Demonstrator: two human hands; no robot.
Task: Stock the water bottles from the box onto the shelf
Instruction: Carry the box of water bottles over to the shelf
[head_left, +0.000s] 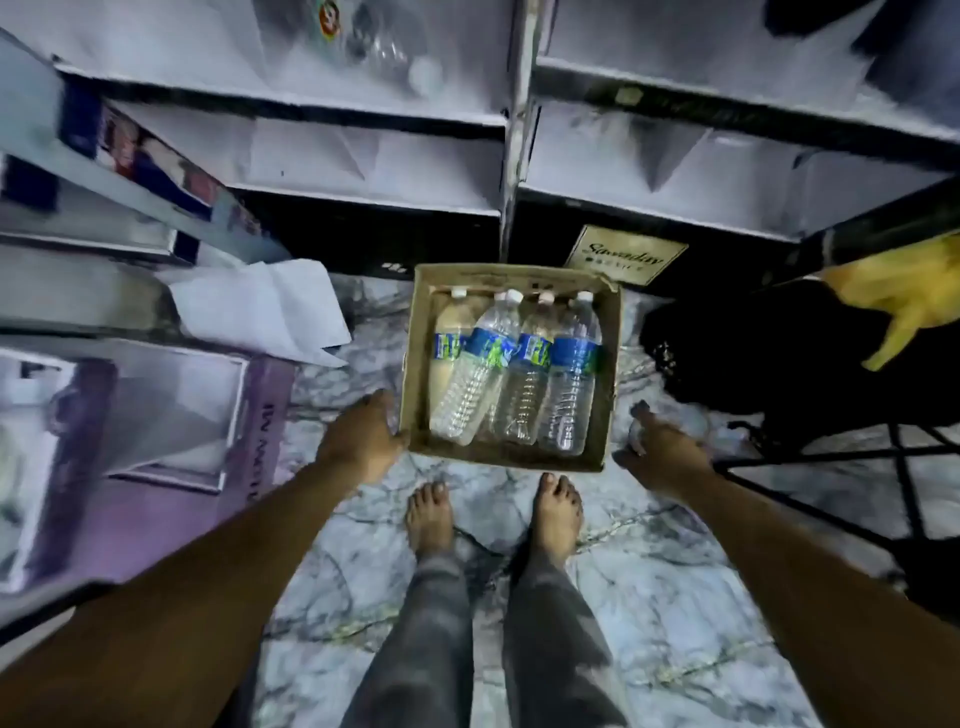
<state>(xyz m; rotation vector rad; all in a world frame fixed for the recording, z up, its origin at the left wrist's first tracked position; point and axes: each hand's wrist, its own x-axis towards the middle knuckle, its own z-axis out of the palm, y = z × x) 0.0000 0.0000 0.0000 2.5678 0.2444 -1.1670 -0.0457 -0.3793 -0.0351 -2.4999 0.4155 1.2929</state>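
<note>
- Head view looked straight down on the shelf (363, 192), its white tiers rising ahead of us. The two lower tiers in front of us were bare; on the top tier something clear lay too blurred to name.
- The marbled floor (675, 597) carried the box (418, 364), which sat hard against the shelf's foot with its torn rim up.
- The water bottles (524, 374) lay on their sides inside the box, caps toward the shelf, none lifted yet. One lay slanted on top of its neighbours, and the leftmost bottle (449, 332) looked cloudy.
- Our left hand (358, 441) was opened flat, fingers straight, touching the box's near left corner. Our right hand (660, 447) hung relaxed and spread just beside the right wall, apart from it and holding nothing we could make out.
- Our bare feet (431, 519) stood just short of the box's near wall.
- We judged these risks:
  - a lift or shove from that one corner would tip the soft cardboard, and the slanted bottle would roll out first
  - a dropped bottle would land on our toes
  - smooth ribbed plastic, grabbed one-handed by the body, could slip on the way up to a tier.
</note>
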